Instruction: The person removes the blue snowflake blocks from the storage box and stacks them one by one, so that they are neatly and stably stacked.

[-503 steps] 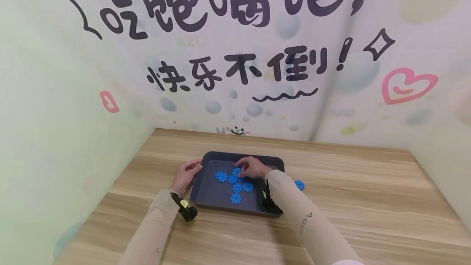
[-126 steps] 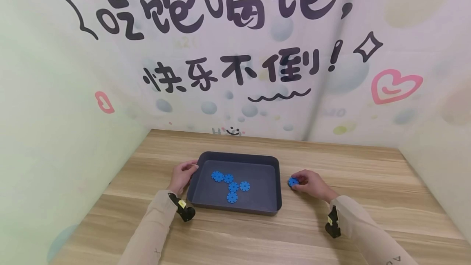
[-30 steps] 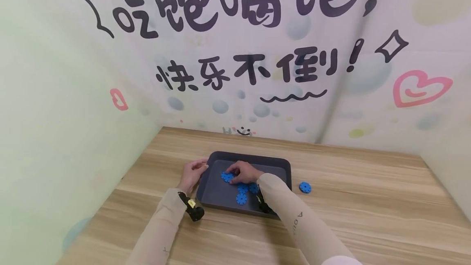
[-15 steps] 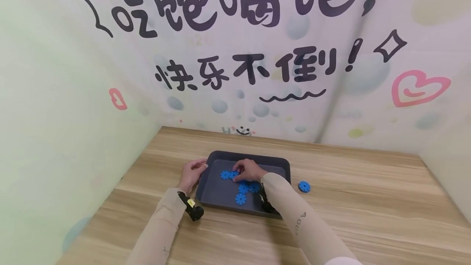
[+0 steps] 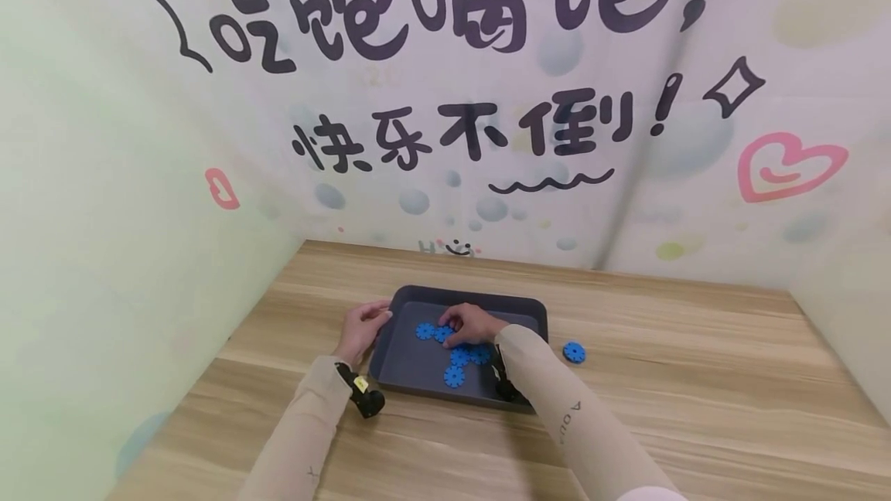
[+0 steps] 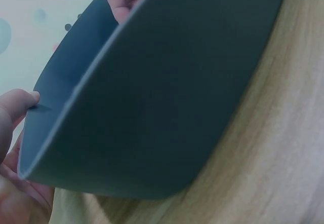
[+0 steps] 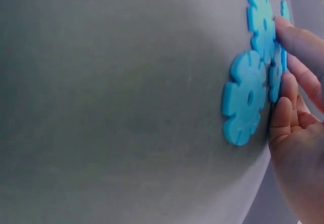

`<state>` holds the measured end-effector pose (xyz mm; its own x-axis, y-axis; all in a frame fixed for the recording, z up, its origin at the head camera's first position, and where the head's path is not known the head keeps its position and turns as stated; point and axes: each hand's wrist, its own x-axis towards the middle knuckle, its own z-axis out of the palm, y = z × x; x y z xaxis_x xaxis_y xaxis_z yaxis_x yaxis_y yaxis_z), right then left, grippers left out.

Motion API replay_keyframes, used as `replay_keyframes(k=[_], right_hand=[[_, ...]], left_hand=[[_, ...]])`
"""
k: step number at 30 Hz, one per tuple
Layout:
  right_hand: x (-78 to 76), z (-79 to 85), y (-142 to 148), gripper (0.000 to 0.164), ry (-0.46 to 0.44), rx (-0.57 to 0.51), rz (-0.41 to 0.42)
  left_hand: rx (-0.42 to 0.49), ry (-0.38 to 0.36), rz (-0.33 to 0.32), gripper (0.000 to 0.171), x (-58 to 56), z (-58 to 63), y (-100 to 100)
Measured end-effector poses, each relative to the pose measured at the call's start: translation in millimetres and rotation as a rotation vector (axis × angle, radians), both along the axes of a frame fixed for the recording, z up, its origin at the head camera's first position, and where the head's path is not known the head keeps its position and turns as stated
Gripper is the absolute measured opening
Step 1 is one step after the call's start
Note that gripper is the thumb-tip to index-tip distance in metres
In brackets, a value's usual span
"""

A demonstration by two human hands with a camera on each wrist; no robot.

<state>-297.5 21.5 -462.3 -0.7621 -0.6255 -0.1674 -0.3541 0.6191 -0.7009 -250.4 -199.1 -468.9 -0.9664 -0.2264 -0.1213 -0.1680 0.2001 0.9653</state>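
Wooden table point(image 5: 696, 393) — blue discs point(image 5: 454, 376) already in the tray point(image 5: 407, 369), one outside disc point(image 5: 574, 352) remaining.
Right hand point(image 5: 476, 325) pinches a gripped disc point(image 5: 442, 334) there; outside disc lies right of its fingers — left hand point(image 5: 360, 328) clamped on the tray's wall.

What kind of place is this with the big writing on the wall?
Perhaps a small indoor activity corner: a wood-grain table stands by a backdrop printed with Chinese characters, and a dark tray holds blue notched discs.
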Motion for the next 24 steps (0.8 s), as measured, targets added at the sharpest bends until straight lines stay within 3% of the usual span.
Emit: replay_keyframes(k=[14,24], right_hand=[[3.4,8.2,6,0.027,-0.016,-0.024,-0.017],[6.2,34.5,16,0.027,0.023,-0.111,0.011]], left_hand=[[0.009,0.002,-0.001,0.03,0.9,0.0,2],[0.005,0.0,-0.006,0.03,1.5,0.3,-1]])
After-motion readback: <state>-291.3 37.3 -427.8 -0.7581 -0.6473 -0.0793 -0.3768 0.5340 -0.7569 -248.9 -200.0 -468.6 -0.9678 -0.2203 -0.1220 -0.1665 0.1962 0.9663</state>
